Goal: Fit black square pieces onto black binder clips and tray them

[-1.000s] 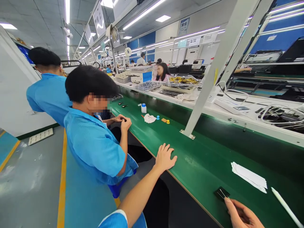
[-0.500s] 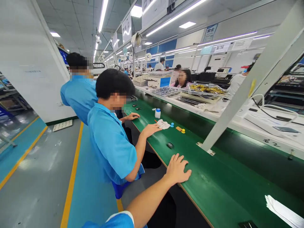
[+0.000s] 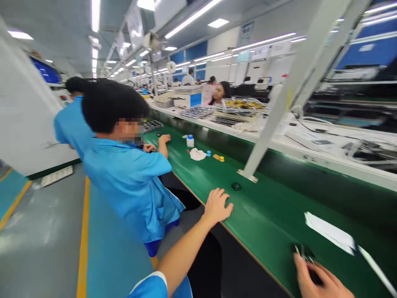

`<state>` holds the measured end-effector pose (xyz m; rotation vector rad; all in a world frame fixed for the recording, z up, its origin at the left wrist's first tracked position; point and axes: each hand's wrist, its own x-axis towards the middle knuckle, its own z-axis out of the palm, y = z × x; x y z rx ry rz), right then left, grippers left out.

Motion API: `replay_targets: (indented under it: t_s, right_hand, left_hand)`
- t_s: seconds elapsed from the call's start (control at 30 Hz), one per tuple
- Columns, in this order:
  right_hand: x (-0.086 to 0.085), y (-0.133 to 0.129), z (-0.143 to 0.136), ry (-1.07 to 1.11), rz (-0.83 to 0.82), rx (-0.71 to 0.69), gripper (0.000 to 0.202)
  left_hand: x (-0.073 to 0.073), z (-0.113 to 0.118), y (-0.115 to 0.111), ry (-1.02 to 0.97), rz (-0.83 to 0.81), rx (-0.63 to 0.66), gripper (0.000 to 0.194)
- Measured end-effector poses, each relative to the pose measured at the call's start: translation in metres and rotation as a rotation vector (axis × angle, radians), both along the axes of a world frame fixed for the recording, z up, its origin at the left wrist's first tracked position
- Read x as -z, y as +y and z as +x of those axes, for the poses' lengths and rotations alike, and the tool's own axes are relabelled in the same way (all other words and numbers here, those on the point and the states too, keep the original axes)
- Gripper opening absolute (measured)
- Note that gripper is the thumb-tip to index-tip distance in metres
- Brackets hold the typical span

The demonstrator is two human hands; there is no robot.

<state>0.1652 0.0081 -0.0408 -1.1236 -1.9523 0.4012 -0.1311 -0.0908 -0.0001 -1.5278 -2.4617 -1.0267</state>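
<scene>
My left hand rests palm down at the front edge of the green bench, fingers spread, holding nothing. Just beyond its fingertips, apart from them, lies a small round black part. At the lower right, my right hand has its fingers closed round a small black object with shiny metal-looking bits. Blur and the fingers hide what kind it is. Further right of that hand is a folded white cloth or paper, with a thin white strip beside it.
A co-worker in blue sits at my left, arms over the bench. Along it lie a white bottle with blue cap, a crumpled white cloth and blue and yellow knobs. A slanted white post stands on the bench.
My view has turned right, and my right hand has come into it at the black object. The round black part has slid right along the bench. The co-worker's hand has drawn back from the cloth.
</scene>
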Motion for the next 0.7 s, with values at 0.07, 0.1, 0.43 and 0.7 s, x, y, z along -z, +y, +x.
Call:
replay_targets:
  t_s: [0.07, 0.1, 0.43, 0.7]
  right_hand:
    - [-0.008, -0.007, -0.004, -0.046, 0.061, 0.075, 0.049]
    - [-0.012, -0.010, -0.007, -0.076, 0.096, 0.115, 0.050]
    - [-0.027, -0.029, -0.019, -0.199, 0.095, 0.197, 0.053]
    - [-0.027, -0.027, -0.020, -0.129, 0.051, 0.139, 0.052]
  left_hand:
    - [-0.007, -0.006, 0.004, 0.004, -0.019, -0.015, 0.030]
    - [-0.012, -0.011, 0.009, -0.007, -0.041, -0.035, 0.029]
    - [-0.022, -0.037, 0.102, -0.155, -0.139, -0.067, 0.044]
    - [-0.024, -0.024, 0.103, -0.392, 0.054, 0.137, 0.027]
